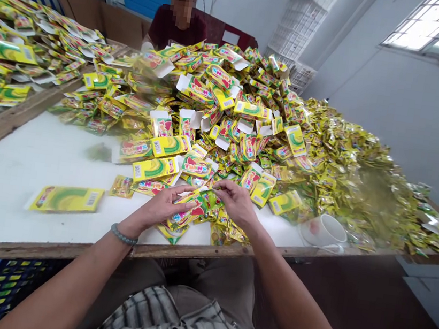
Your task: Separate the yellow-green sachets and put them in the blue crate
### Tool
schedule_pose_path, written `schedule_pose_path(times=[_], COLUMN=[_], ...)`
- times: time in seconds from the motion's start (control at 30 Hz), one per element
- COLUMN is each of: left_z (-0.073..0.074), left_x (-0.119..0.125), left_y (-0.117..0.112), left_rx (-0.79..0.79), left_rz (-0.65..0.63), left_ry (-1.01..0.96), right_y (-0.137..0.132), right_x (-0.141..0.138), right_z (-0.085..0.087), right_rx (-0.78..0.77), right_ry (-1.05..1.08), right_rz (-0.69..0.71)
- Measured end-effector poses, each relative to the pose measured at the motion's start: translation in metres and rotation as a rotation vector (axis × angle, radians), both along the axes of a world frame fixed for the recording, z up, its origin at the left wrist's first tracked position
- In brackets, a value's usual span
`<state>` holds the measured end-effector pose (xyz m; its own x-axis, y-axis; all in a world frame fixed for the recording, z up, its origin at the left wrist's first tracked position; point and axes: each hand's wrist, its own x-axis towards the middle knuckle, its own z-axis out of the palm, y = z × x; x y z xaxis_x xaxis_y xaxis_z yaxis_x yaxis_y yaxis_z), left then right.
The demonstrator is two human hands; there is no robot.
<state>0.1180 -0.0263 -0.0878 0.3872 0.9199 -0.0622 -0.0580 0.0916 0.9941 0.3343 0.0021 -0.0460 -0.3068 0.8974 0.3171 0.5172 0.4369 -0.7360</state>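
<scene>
My left hand point(161, 205), with a braided band at its wrist, is closed around a small yellow and green printed candy box point(188, 210). The thumb lies across the box's front, and a white flap shows at its upper end. Close to that end, my right hand point(235, 203) has its thumb and fingers pinched on what looks like a small green sachet point(210, 199); its far part is hidden by the fingers. Loose yellow sachets point(226, 234) lie just below my right hand. A closed yellow box point(155, 169) lies beyond my left hand.
A heap of printed boxes point(222, 78) fills the table's middle, with a sachet pile point(341, 164) at right. One box point(67, 199) lies at left. A white mug point(324, 230) stands near the wooden edge point(192, 251). A blue crate point(5, 287) sits below. Another person point(178, 29) sits opposite.
</scene>
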Motion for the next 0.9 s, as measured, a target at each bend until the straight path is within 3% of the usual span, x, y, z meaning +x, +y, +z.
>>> schedule_pose_path(times=[0.17,0.33,0.4,0.53,0.6,0.77,0.9], left_z=[0.007,0.007,0.006,0.004,0.003,0.001,0.004], left_x=[-0.002,-0.005,-0.005,-0.004,-0.004,-0.004,-0.002], left_y=[-0.002,0.000,0.001,0.003,0.003,0.002,0.000], left_rx=[-0.049,-0.135,-0.126,-0.089,-0.083,-0.050,-0.010], left_rz=[-0.031,0.060,0.119,0.176,0.178,0.152,0.129], left_ry=[-0.098,-0.152,-0.134,-0.100,-0.079,0.030,0.127], right_y=[0.005,-0.004,-0.014,-0.026,-0.024,-0.015,-0.013], right_x=[-0.012,-0.005,0.004,0.018,0.022,0.027,0.020], right_z=[0.005,-0.001,-0.007,-0.026,-0.033,-0.033,-0.026], right_rx=[-0.036,0.065,0.096,0.052,0.002,0.017,-0.102], right_ry=[-0.126,-0.103,-0.270,-0.574,-0.514,-0.087,0.305], right_rz=[0.089,-0.064,-0.091,-0.007,-0.039,-0.310,-0.241])
